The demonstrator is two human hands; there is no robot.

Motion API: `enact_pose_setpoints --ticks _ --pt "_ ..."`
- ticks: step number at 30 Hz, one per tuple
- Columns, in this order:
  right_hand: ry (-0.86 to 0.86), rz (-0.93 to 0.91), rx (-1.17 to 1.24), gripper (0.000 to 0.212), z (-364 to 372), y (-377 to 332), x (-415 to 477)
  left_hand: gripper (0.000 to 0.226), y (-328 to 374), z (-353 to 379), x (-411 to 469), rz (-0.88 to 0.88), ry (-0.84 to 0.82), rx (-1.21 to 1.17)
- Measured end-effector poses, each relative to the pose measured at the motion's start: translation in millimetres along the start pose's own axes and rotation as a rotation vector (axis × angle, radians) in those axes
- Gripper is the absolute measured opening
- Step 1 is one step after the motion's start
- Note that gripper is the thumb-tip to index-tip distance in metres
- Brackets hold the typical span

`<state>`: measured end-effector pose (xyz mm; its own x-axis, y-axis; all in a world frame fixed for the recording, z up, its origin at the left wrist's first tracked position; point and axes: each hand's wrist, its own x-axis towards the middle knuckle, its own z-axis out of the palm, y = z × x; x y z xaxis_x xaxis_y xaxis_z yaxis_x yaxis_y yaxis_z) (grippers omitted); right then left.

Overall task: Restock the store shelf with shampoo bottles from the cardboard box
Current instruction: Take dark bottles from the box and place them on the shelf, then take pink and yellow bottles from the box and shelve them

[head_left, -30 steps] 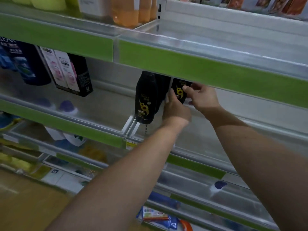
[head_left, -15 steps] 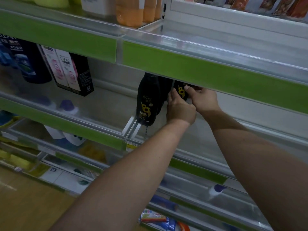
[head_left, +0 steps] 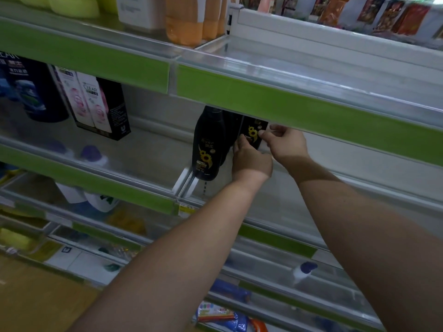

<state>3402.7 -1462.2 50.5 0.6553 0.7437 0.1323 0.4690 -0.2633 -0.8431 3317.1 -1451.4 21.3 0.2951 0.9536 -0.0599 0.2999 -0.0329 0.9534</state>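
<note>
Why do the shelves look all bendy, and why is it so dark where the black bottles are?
In the head view the wide-angle lens bows the green-fronted metal shelf; that shelf shades the black sunflower-label shampoo bottle held by the left hand and right hand; glare streaks the clear plastic shelf lip, and the lower shelves look blurred.

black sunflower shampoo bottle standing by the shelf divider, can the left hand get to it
Probably yes: the standing black sunflower bottle is just left of the left hand, nothing between them. But that hand and the right hand hold a second black bottle, so it must let go first.
</note>
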Motion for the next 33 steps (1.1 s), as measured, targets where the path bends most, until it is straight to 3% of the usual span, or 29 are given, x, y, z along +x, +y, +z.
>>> enact_pose_setpoints --ticks 4,12,17,25,33 --pt "0.031 0.03 -0.049 0.031 -14.9 12.3 -14.4 0.066 1.1 -1.6 -7.9 -0.008 -0.004 -0.043" --pt "0.047 0.048 -0.009 0.013 -71.8 42.7 -67.9 0.045 -0.6 -1.9 -51.5 0.023 0.043 -0.081" --pt "0.061 0.011 0.083 0.011 -118.3 64.1 -120.8 0.027 -2.5 16.7 -107.0 0.169 0.147 -0.058" --pt "0.018 -0.015 0.184 0.01 -218.8 141.6 -225.4 0.019 -28.8 89.3 -251.2 0.258 0.191 -0.079" --pt "-0.076 0.21 0.116 0.01 -264.8 272.8 -321.9 0.02 -124.5 155.8 -355.6 0.013 0.069 0.154"
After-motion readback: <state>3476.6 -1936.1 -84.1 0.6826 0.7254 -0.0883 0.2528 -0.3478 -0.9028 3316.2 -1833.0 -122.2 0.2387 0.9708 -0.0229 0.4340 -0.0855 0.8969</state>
